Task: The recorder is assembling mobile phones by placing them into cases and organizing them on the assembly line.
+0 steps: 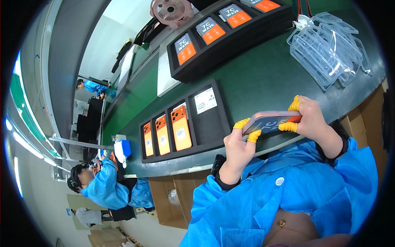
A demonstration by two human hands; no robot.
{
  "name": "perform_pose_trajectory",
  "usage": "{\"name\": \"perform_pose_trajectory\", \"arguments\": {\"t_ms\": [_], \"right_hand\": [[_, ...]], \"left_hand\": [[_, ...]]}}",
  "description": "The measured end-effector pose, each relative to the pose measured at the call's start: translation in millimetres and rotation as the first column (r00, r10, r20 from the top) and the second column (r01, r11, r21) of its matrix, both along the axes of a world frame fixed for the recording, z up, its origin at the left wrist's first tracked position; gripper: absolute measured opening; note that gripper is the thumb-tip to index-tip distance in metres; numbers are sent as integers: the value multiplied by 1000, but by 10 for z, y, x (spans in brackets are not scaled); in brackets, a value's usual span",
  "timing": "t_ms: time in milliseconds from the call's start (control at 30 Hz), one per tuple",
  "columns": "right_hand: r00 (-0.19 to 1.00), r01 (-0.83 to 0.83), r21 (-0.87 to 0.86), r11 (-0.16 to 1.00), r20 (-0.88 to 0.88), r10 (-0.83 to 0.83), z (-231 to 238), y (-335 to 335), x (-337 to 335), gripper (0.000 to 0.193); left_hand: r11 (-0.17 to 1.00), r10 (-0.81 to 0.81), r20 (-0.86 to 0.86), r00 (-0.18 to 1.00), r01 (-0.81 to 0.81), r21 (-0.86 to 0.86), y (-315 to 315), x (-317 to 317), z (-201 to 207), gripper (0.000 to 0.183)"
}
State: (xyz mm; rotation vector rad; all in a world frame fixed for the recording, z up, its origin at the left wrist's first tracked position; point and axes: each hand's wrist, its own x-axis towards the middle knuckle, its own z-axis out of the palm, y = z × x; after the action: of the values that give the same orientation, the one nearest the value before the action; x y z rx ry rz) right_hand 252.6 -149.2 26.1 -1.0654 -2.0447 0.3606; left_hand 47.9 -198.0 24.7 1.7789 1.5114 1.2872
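Observation:
Between both hands, above the green bench's near edge, a smartphone [269,122] is held tilted, its dark printed front toward me. My left hand [238,153] grips its left end, and my right hand [311,118] grips its right end. Yellow finger cots cover thumb and forefinger on each. Left of the phone lies a black foam tray [212,144] with three orange phones [181,128] set backs up in its slots. Its rightmost slot holds no phone and shows a white label [205,101].
Farther back, a deeper black foam tray [247,51] holds several phones with grey-and-orange fronts. Clear plastic trays [325,51] are piled at the right. A pink fan [170,11] stands at the back. Cardboard boxes [170,208] sit below the bench. A co-worker in blue [105,183] works at the left.

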Motion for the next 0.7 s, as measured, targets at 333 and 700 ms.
{"name": "perform_pose_trajectory", "arguments": {"t_ms": [333,700], "right_hand": [[898,-205,-419,885,-441,-1,-8,-136,-30,39],[408,-590,-436,679,-887,-215,-172,-191,-290,32]], "left_hand": [[854,-383,451,806,495,-159,42,-59,-27,87],[731,-301,483,822,524,-437,-75,273,-170,22]]}}
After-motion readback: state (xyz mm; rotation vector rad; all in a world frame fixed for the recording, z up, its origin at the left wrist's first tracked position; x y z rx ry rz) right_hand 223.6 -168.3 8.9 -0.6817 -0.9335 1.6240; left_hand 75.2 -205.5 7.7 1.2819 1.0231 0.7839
